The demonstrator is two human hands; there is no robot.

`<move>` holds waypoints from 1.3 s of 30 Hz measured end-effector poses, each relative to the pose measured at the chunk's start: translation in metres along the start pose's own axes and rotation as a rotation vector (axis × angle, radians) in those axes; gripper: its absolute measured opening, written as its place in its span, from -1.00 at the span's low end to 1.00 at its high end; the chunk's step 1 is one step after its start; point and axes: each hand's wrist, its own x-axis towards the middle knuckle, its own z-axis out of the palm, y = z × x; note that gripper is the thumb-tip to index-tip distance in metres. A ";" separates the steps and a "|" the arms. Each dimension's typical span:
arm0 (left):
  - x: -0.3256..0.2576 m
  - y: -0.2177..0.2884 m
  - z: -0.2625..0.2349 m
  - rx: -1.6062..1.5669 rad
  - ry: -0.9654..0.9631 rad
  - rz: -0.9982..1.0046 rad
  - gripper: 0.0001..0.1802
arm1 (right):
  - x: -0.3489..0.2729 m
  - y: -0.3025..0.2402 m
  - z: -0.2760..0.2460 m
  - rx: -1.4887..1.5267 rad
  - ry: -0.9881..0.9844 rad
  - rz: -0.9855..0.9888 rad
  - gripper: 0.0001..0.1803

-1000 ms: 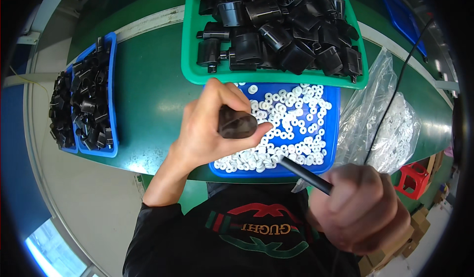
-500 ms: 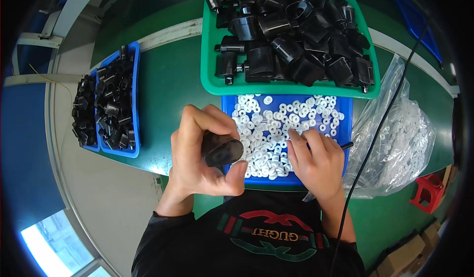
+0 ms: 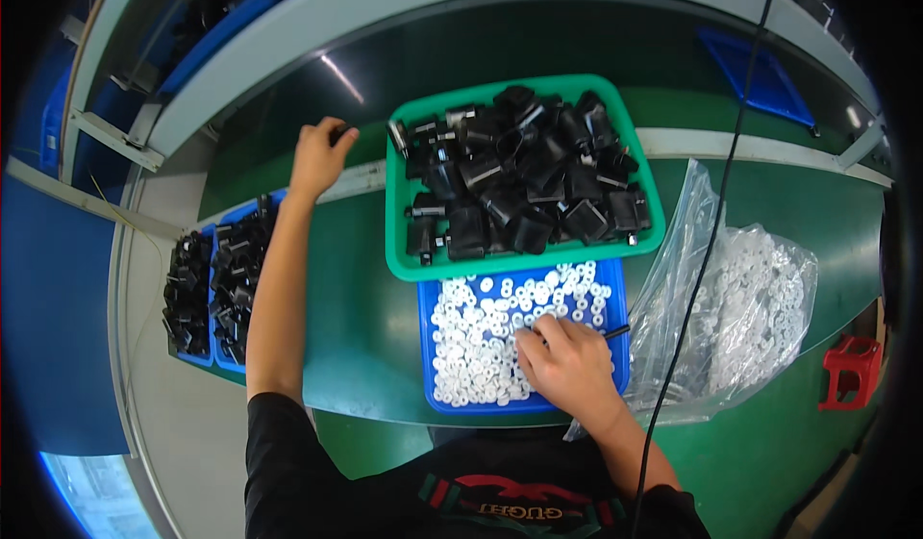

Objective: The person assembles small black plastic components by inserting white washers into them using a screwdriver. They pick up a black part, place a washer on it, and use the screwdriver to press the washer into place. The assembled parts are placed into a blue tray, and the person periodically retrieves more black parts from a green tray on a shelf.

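White rings are heaped in the blue tray at the bench's near edge, where the right hand is curled over them, pinching a thin black rod. The left hand is stretched far out, closed on a small dark part. Rings could be flicked over the low rim by the rod; little room is left between the green tray and plastic bag.

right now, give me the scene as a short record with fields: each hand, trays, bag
left hand: left hand stretched out to the far side of the green conveyor belt, fingers on a small dark part
right hand: right hand in the blue tray of small white plastic rings, gripping a thin black tool
green tray: green plastic tray heaped with black plastic housings
left side: blue bins of black parts
bag: clear plastic bag of white rings
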 end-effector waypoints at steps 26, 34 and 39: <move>0.008 0.097 0.006 -0.229 -0.184 -0.160 -0.50 | -0.004 -0.003 -0.013 -0.005 -0.076 0.023 -0.75; 0.007 0.089 -0.006 -0.486 -0.154 -0.258 -0.58 | -0.007 -0.002 -0.014 0.036 0.002 0.018 -0.71; -0.020 0.120 -0.043 -0.773 -0.150 -0.155 -0.61 | -0.010 0.001 -0.011 0.023 -0.023 -0.003 -0.81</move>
